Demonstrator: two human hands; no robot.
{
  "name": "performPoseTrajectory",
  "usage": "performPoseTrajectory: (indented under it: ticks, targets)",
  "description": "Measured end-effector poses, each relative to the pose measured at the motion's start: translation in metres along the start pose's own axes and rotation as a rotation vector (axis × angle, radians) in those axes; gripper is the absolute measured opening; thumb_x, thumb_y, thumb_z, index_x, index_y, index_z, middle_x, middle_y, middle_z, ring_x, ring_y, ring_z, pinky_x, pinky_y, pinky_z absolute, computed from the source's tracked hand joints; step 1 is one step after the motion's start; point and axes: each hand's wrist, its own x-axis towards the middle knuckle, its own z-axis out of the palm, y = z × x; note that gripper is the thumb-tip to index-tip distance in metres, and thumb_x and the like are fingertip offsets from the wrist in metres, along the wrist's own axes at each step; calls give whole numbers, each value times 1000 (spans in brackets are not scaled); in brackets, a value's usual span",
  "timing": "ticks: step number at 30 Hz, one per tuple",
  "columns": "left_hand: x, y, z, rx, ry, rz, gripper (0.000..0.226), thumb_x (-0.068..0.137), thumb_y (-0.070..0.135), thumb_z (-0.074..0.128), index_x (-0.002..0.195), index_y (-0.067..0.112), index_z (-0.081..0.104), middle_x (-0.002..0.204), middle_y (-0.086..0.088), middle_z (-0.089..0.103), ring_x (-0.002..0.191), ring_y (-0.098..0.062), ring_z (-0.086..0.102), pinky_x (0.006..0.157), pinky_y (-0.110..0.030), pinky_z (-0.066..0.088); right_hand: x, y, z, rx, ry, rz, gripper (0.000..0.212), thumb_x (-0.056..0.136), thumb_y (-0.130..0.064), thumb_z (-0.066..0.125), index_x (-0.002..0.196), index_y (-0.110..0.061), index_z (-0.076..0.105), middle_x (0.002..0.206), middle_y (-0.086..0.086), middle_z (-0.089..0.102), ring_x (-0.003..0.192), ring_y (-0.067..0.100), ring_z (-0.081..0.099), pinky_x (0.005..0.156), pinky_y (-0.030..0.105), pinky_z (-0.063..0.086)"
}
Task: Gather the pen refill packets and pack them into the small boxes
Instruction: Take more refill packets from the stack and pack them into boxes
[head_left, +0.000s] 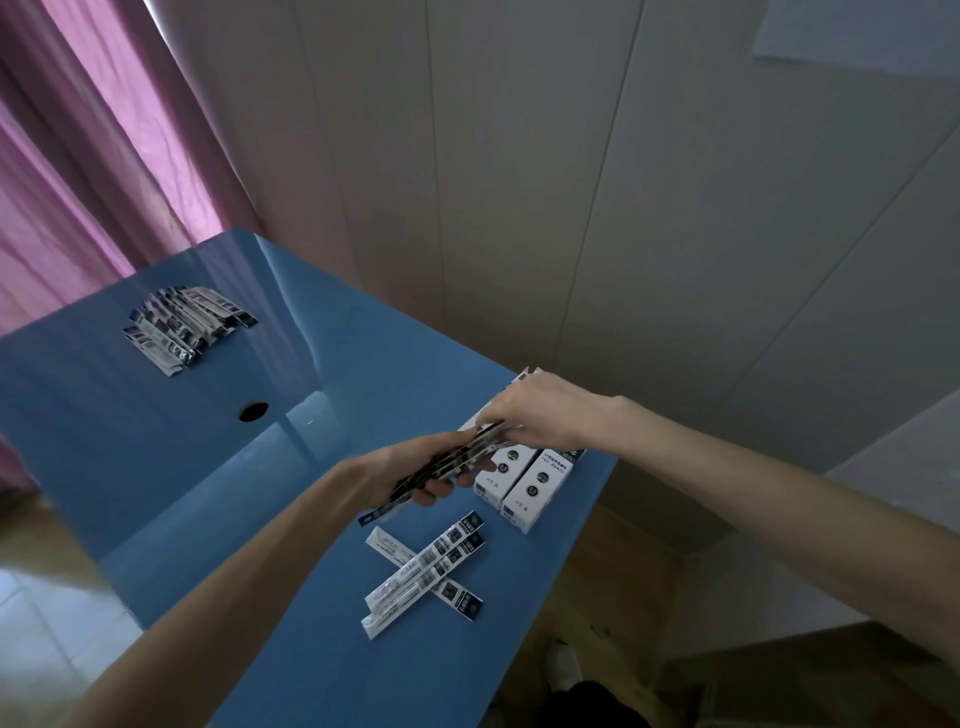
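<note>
From the head camera I see my left hand (415, 475) gripping a bundle of refill packets (441, 465), long thin strips printed dark and white, angled toward the small boxes (519, 486) at the right edge of the blue worktop (208, 467). My right hand (540, 410) reaches over the boxes, fingers pinched on the bundle's far end. Three loose packets (423, 571) lie crossed nearer me; a fanned pile of packets (187, 325) sits far left.
</note>
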Motion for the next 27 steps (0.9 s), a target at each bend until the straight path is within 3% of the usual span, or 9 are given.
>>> performPoseTrajectory:
  ticks: [3,10,17,22,27]
  targets:
    - [-2,-5,-2,-10,25,-24,70,103,60,38,138,2,56,77,4,55,55,-9,36,45,-20,30,2,-4,6,-21,-23,-29,17,103,-27,51,106,-26,68,96,-6,69,87,17,65,67,38,51]
    - [-7,-17,-14,-18,116,-63,70,103,66,33,130,9,65,79,2,57,57,-11,43,48,-21,34,0,4,19,35,78,-4,21,104,-27,53,112,-22,72,104,-6,69,95,15,65,76,38,54]
    - [-7,-32,-19,-64,255,-54,52,109,47,38,121,5,66,72,1,53,52,-10,40,47,-21,33,-11,18,35,145,238,73,22,102,-27,61,119,-23,74,112,-8,73,106,13,66,78,26,50]
    - [-9,-39,-15,-84,221,-29,39,109,40,43,117,9,65,73,3,57,57,-9,44,51,-21,36,-15,16,36,55,369,-34,24,96,-19,67,119,-19,76,112,-2,76,104,18,69,82,39,60]
    - [-11,-47,-17,-184,217,10,44,109,43,41,121,7,65,79,1,61,62,-11,51,56,-23,40,-18,18,46,-38,502,-119,26,90,-14,76,115,-16,76,108,1,77,101,20,72,87,37,59]
